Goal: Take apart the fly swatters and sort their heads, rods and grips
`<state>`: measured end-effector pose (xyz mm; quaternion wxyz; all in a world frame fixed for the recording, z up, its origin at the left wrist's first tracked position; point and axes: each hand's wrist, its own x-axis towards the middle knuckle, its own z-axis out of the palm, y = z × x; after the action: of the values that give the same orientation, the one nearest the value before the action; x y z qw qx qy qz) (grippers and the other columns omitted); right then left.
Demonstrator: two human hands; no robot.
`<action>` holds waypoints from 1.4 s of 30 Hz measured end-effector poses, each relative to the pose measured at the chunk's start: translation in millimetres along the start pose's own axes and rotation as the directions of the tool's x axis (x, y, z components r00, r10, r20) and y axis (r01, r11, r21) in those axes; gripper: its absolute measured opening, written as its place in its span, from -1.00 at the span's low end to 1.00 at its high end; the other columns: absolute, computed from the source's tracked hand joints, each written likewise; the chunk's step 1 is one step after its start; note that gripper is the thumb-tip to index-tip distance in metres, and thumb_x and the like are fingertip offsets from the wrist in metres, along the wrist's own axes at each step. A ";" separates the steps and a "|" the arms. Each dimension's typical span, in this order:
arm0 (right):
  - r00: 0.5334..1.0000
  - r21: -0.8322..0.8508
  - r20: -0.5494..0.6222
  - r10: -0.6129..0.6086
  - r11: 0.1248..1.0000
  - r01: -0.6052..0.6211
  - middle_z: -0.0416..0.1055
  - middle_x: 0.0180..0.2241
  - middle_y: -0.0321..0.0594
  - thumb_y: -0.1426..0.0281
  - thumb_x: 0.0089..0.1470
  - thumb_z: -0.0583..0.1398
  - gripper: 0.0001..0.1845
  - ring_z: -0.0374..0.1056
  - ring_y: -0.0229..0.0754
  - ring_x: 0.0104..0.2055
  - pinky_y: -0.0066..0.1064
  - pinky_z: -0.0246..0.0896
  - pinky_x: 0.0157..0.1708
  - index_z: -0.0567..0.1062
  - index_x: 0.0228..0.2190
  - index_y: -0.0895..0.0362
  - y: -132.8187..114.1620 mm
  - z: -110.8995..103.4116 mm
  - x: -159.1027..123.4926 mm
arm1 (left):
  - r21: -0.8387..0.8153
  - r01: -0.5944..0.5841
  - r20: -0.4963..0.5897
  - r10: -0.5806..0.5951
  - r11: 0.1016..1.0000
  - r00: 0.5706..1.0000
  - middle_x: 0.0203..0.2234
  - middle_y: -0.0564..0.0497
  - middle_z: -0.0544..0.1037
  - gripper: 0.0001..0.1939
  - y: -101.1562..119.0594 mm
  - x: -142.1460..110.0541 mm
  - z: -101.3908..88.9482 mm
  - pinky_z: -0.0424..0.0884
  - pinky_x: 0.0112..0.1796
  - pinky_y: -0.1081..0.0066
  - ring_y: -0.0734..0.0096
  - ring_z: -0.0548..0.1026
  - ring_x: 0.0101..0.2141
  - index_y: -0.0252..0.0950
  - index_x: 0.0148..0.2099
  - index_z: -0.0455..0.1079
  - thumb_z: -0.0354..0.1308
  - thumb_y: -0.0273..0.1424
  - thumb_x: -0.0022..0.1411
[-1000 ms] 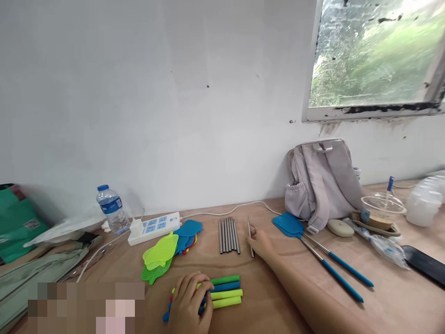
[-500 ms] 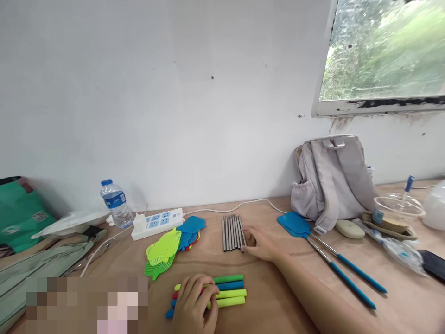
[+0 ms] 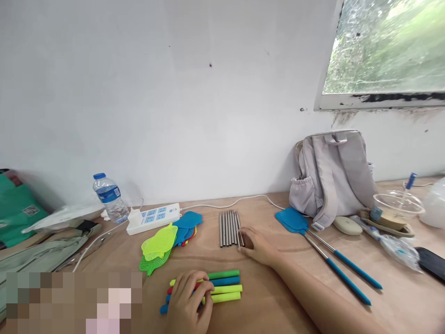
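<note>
Several slim silver metal tubes (image 3: 227, 228) lie side by side in an upright row on the cloth-covered table. At the right end of that row, my right hand (image 3: 256, 247) has its thumb and fingers closed on the outermost tube. Closer to me, several coloured handles (image 3: 225, 289) in green, blue, yellow and red lie crosswise. My left hand (image 3: 192, 297) rests over their left part with curled fingers, hiding some of them. Left of the tubes is a loose pile of mesh fly swatter heads (image 3: 160, 243), yellow, green and blue, with some red showing.
Two fly swatters with blue handles (image 3: 349, 280) lie right of my right forearm. Behind them stand a grey backpack (image 3: 333, 176) and a plastic cup (image 3: 396, 208). A white power strip (image 3: 155, 218) and a water bottle (image 3: 111, 197) are at the back left.
The view has shifted slightly, so everything sits a little further left and higher. Both hands keep nearly the same places, the right at the end tube and the left on the handles.
</note>
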<state>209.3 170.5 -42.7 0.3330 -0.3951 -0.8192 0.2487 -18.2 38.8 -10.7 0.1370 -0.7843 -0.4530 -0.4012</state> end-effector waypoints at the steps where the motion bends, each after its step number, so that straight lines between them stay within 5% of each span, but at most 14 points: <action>1: 1.000 -0.001 -0.001 -0.001 1.000 0.001 0.27 -0.01 -0.03 0.38 -0.08 0.21 -0.50 0.19 -0.01 0.04 -0.15 0.05 0.05 0.31 -0.04 0.14 0.5 -0.1 0.2 | 0.001 0.002 0.001 -0.002 1.000 1.000 -0.45 0.00 0.42 -0.81 -0.2 0.3 0.1 0.26 -0.36 0.39 0.37 0.39 -0.40 -0.23 -0.44 0.31 -0.07 -0.57 0.11; 11: 0.999 -0.053 0.034 -0.017 0.998 0.019 0.25 0.02 -0.01 0.36 0.00 0.17 -0.52 0.17 -0.04 0.07 -0.19 0.05 0.08 0.29 -0.01 0.18 3.3 -1.4 0.4 | 0.013 0.024 0.017 -0.025 1.000 1.000 -0.43 0.00 0.42 -0.81 1.6 -0.1 -0.3 0.27 -0.36 0.38 0.36 0.39 -0.39 -0.22 -0.44 0.31 -0.07 -0.55 0.12; 14: 0.998 -0.081 0.050 -0.025 0.996 0.029 0.23 0.04 0.00 0.36 0.03 0.15 -0.52 0.15 -0.05 0.09 -0.21 0.04 0.09 0.28 0.02 0.19 2.2 -1.3 0.3 | -0.009 0.052 0.111 -0.050 0.999 0.993 -0.39 -0.02 0.42 -0.80 4.1 15.4 4.0 0.30 -0.35 0.37 0.33 0.40 -0.36 -0.23 -0.41 0.32 -0.08 -0.56 0.11; 16: 0.997 -0.102 0.063 -0.032 0.994 0.039 0.22 0.06 0.00 0.36 0.05 0.13 -0.53 0.14 -0.06 0.10 -0.23 0.03 0.10 0.29 0.02 0.20 0.8 -1.3 -0.4 | -0.046 0.103 0.264 -0.087 0.994 0.961 -0.36 -0.05 0.43 -0.79 3.6 33.9 12.6 0.34 -0.30 0.32 0.29 0.41 -0.31 -0.24 -0.35 0.33 -0.09 -0.57 0.09; 19: 0.996 -0.142 0.081 -0.041 0.988 0.052 0.20 0.08 -0.02 0.36 0.09 0.09 -0.55 0.13 -0.07 0.11 -0.25 0.03 0.10 0.29 0.04 0.18 -2.3 -1.3 -2.0 | -0.056 0.234 0.505 -0.174 0.971 0.845 -0.19 -0.10 0.44 -0.66 -3.5 64.2 32.8 0.30 -0.08 0.25 0.24 0.38 -0.12 -0.30 -0.13 0.35 -0.09 -0.59 0.05; 23: 0.994 -0.215 0.104 -0.047 0.974 0.068 0.18 0.11 -0.07 0.36 0.14 0.04 -0.56 0.14 -0.06 0.11 -0.21 0.06 0.08 0.27 0.07 0.10 -7.5 -2.3 -3.1 | -0.042 0.295 0.640 -0.201 0.955 0.742 0.11 -0.12 0.26 -0.38 -19.9 86.6 59.7 0.09 0.11 0.28 0.26 0.20 0.11 -0.32 0.13 0.22 -0.07 -0.66 -0.04; 31: 0.981 -0.290 0.157 -0.113 0.944 0.155 0.26 0.08 -0.19 0.40 0.15 0.04 -0.59 0.13 -0.04 0.10 -0.13 0.01 0.09 0.31 0.05 -0.03 -12.9 -4.9 0.9 | -0.064 0.287 0.720 -0.154 0.956 0.677 0.06 -0.08 0.35 -0.51 -34.1 88.2 77.4 0.10 0.10 0.35 0.31 0.28 0.07 -0.30 0.07 0.32 -0.01 -0.58 0.06; 42: 0.952 -0.151 0.184 -0.244 0.950 0.272 0.32 0.03 -0.13 0.51 0.14 0.03 -0.61 0.20 -0.14 0.10 -0.18 0.00 0.14 0.37 0.01 0.10 -4.5 -1.1 6.6 | -0.178 0.266 0.772 -0.033 0.948 0.635 -0.05 -0.04 0.47 -0.63 -37.9 95.0 77.8 0.22 0.00 0.41 0.31 0.41 -0.04 -0.26 -0.04 0.42 0.04 -0.55 0.09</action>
<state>204.9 173.5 -36.7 0.2586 -0.2901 -0.9071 0.1618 15.5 161.8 5.5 -0.2098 -0.8500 -0.4719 -0.1041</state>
